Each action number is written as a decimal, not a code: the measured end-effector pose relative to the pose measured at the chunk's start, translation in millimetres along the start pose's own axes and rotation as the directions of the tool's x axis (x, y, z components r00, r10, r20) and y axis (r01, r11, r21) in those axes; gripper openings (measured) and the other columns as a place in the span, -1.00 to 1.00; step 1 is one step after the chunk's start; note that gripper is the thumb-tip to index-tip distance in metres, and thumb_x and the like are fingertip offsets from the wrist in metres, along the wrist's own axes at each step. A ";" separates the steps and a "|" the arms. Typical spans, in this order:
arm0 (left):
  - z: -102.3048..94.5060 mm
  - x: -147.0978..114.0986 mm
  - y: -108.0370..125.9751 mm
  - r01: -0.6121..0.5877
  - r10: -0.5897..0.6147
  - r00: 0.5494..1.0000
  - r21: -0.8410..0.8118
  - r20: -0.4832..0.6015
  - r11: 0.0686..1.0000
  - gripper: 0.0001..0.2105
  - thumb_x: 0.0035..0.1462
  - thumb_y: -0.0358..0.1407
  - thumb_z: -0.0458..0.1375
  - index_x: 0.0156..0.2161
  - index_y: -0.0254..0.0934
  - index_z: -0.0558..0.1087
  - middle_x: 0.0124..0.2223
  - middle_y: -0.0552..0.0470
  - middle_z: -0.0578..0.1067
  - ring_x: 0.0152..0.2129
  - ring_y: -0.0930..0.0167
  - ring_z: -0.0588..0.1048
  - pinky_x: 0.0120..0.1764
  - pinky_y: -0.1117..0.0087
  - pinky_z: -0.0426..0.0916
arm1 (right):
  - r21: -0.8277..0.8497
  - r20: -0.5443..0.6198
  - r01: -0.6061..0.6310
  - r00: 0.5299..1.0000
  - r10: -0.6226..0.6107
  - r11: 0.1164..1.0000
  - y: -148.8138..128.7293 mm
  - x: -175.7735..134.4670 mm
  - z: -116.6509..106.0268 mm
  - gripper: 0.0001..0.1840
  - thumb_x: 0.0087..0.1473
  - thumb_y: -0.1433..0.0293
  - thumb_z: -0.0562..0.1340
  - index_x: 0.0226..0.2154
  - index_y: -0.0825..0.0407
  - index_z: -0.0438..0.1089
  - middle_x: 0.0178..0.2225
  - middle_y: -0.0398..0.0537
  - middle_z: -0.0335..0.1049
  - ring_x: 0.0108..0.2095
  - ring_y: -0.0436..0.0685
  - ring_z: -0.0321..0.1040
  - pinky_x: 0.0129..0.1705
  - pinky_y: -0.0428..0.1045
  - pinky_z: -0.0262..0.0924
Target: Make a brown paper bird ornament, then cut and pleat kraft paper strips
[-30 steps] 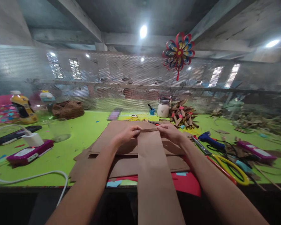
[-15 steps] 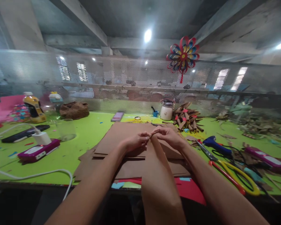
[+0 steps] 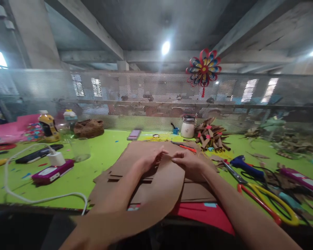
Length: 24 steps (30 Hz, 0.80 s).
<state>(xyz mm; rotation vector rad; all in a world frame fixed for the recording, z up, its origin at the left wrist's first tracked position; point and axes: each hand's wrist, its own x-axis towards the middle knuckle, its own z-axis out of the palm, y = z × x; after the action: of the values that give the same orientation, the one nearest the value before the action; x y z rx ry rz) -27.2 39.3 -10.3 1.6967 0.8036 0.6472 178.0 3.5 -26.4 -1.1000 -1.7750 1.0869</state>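
Above the flat lime-green worktop's (image 3: pixel 104 149) near edge and its stacked brown paper sheets (image 3: pixel 135 148), the long brown paper strip (image 3: pixel 168 180) has swung left, curving across the left forearm (image 3: pixel 121 191). Its upper end is pinched by the right hand (image 3: pixel 189 162); the left hand (image 3: pixel 150 160) curls just beside, contact unclear.

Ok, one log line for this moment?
left hand: near paper strip, grip unclear; right hand: pinching strip's end; strip: curving down leftward; paper stack: beneath; large scissors: on table, right

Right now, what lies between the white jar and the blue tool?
A pile of brown rolls and some flat brown scraps, in the head view.
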 end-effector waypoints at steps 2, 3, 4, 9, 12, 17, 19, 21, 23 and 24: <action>1.1 1.8 -3.1 -0.004 0.003 1.000 0.014 0.007 1.000 -0.50 0.04 0.11 -0.01 -0.25 -0.35 0.44 -0.45 0.04 0.40 -0.52 0.46 0.35 -0.45 0.45 0.21 | -0.032 0.013 -0.005 1.000 0.006 0.999 0.6 0.0 5.4 -0.67 -0.12 0.20 0.26 -0.36 0.11 0.46 -0.43 -0.08 0.42 -0.44 0.03 0.27 -0.37 -0.07 0.15; 2.0 2.9 -5.0 -0.022 0.021 1.000 0.048 0.021 0.999 -0.53 -0.01 0.08 0.05 -0.30 -0.36 0.45 -0.50 0.07 0.37 -0.55 0.47 0.30 -0.48 0.45 0.18 | -0.053 0.012 0.004 1.000 -0.004 0.999 0.9 0.1 7.0 -0.68 -0.11 0.20 0.26 -0.36 0.12 0.47 -0.43 -0.08 0.42 -0.44 0.03 0.26 -0.37 -0.07 0.14; 2.9 4.1 -7.0 -0.048 0.045 0.998 0.100 0.035 0.994 -0.56 -0.04 0.04 0.11 -0.34 -0.37 0.46 -0.52 0.09 0.35 -0.57 0.49 0.27 -0.49 0.46 0.15 | -0.078 0.010 0.013 1.000 -0.012 0.997 1.0 0.5 8.1 -0.69 -0.11 0.21 0.25 -0.37 0.13 0.47 -0.44 -0.08 0.41 -0.45 0.02 0.25 -0.38 -0.07 0.13; 1.9 10.5 -14.1 -0.110 0.117 0.993 0.315 -0.006 0.943 -0.67 -0.11 -0.10 0.18 -0.39 -0.39 0.49 -0.54 0.11 0.34 -0.56 0.50 0.23 -0.47 0.46 0.12 | -0.169 -0.030 0.033 0.999 -0.039 0.985 -0.1 2.8 9.5 -0.69 -0.11 0.24 0.24 -0.35 0.13 0.48 -0.45 -0.09 0.40 -0.45 0.02 0.22 -0.38 -0.09 0.10; -2.1 12.7 -14.4 -0.085 0.112 0.992 0.355 -0.054 0.931 -0.69 -0.11 -0.12 0.18 -0.40 -0.38 0.50 -0.57 0.10 0.35 -0.58 0.49 0.23 -0.48 0.46 0.13 | -0.187 -0.053 0.012 0.998 -0.023 0.982 -2.3 -0.4 7.7 -0.71 -0.09 0.26 0.21 -0.37 0.13 0.47 -0.53 -0.13 0.35 -0.52 -0.02 0.16 -0.45 -0.10 0.06; -9.0 14.3 -15.5 -0.088 0.127 0.989 0.404 -0.070 0.911 -0.76 -0.11 -0.20 0.17 -0.41 -0.38 0.51 -0.53 0.06 0.41 -0.56 0.48 0.28 -0.45 0.47 0.19 | -0.297 -0.049 0.010 0.998 -0.026 0.955 -3.8 -5.4 3.7 -0.78 -0.08 0.34 0.17 -0.49 0.15 0.45 -0.61 -0.17 0.26 -0.56 -0.04 0.10 -0.49 -0.11 0.01; -12.8 15.9 -19.4 -0.091 0.135 0.989 0.454 -0.064 0.886 -0.78 -0.11 -0.24 0.15 -0.40 -0.38 0.51 -0.51 0.05 0.43 -0.55 0.47 0.31 -0.44 0.47 0.22 | -0.398 -0.037 0.057 0.996 -0.078 0.916 -0.9 -2.8 4.9 -0.81 -0.09 0.40 0.16 -0.49 0.15 0.46 -0.57 -0.15 0.31 -0.51 -0.02 0.15 -0.45 -0.12 0.03; -17.1 18.5 -25.4 -0.072 0.120 0.991 0.529 -0.058 0.845 -0.79 -0.11 -0.28 0.13 -0.38 -0.37 0.52 -0.49 0.04 0.45 -0.53 0.46 0.33 -0.43 0.46 0.22 | -0.505 -0.031 0.091 0.992 -0.124 0.858 4.3 1.5 7.8 -0.82 -0.08 0.46 0.14 -0.48 0.15 0.47 -0.53 -0.13 0.36 -0.48 -0.01 0.18 -0.42 -0.13 0.05; -20.4 21.7 -31.9 -0.050 0.100 0.994 0.627 -0.046 0.777 -0.79 -0.11 -0.31 0.11 -0.37 -0.36 0.53 -0.49 0.03 0.46 -0.53 0.45 0.34 -0.44 0.47 0.22 | -0.607 -0.027 0.119 0.985 -0.170 0.786 10.1 5.4 11.0 -0.81 -0.07 0.50 0.13 -0.44 0.14 0.47 -0.48 -0.10 0.40 -0.46 -0.01 0.20 -0.40 -0.13 0.06; -21.3 23.3 -34.8 -0.044 0.093 0.995 0.666 -0.038 0.745 -0.79 -0.11 -0.33 0.11 -0.37 -0.35 0.54 -0.49 0.03 0.46 -0.53 0.44 0.34 -0.44 0.47 0.21 | -0.654 -0.020 0.128 0.982 -0.186 0.745 12.5 6.6 12.4 -0.80 -0.05 0.50 0.13 -0.43 0.13 0.48 -0.45 -0.08 0.41 -0.45 -0.01 0.21 -0.38 -0.12 0.06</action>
<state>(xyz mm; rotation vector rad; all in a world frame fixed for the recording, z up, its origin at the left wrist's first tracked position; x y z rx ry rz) -35.5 76.3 -38.1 2.3752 1.1146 0.4920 168.1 9.7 -41.1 -1.3318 -2.2002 0.2855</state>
